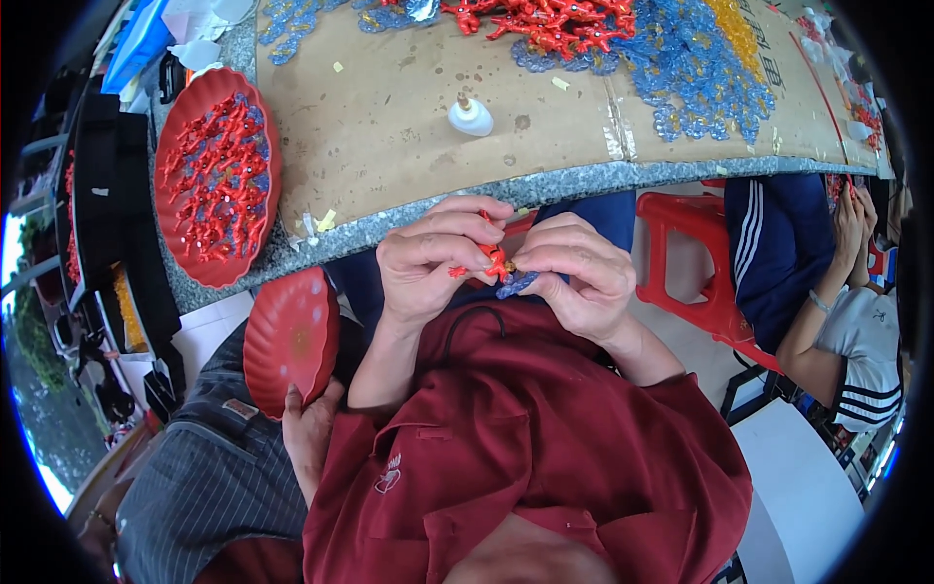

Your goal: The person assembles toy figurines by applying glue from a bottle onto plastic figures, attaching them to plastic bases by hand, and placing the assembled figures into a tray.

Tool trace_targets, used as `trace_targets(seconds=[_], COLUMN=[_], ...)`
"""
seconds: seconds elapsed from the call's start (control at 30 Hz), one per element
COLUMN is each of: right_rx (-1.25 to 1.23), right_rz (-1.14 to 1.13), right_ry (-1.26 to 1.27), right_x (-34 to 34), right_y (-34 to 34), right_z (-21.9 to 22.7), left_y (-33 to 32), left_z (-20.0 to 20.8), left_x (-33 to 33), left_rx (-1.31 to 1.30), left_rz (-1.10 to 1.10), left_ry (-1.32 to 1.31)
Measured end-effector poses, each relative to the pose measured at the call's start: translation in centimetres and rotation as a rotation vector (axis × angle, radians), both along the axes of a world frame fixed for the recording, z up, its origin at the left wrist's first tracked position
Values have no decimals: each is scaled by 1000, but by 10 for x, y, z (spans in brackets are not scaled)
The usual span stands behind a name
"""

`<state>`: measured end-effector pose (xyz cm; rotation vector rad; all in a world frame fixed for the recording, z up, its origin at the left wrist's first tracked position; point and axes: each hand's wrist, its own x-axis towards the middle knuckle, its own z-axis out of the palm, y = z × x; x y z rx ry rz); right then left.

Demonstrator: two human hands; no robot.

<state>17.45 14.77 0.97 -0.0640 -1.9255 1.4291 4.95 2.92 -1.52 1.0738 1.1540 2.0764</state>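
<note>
In front of my chest, just off the table's near edge, my two hands meet. My left hand (436,255) is closed round a small red plastic figurine (497,261), whose thin limbs stick out between the fingers. My right hand (584,273) pinches a translucent blue piece (516,285) against the figurine's lower end. A small yellowish bit shows where the two pieces meet; fingers hide the exact joint. Beyond my hands, a white squeeze bottle (471,118) with a brownish tip stands on the cardboard sheet (379,127).
A red scalloped tray (272,185) of red and blue pieces lies on the table's left. Red figurines (555,27) and blue pieces (696,78) are heaped farther back. Someone's hand (309,428) holds another red tray (292,336) at my left. A red stool (681,263) and another person (827,321) are at right.
</note>
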Motion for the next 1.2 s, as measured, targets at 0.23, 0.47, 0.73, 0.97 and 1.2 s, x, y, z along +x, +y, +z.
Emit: trace_targets(seconds=[0.23,0.47,0.73,0.97,1.2], right_rx=[-101,-237,-286,-372,-55], right_rz=[63,168,189,262,-205], right_ry=[13,33,67,-26,-234], right_x=[-2,-3,-6,-14,-38], right_y=[2,1,0,2,25], right_z=[-8,-13,-20,-7,-2], left_y=[-2,-5,-6,-10,-83], left_z=[7,19,14,34,83], left_x=[-2,4,5,-8,-75], left_rx=[-76,-106,-113,-143,-558], left_rz=[65,149,173,181,1065], left_ry=[226,293,276,288,630])
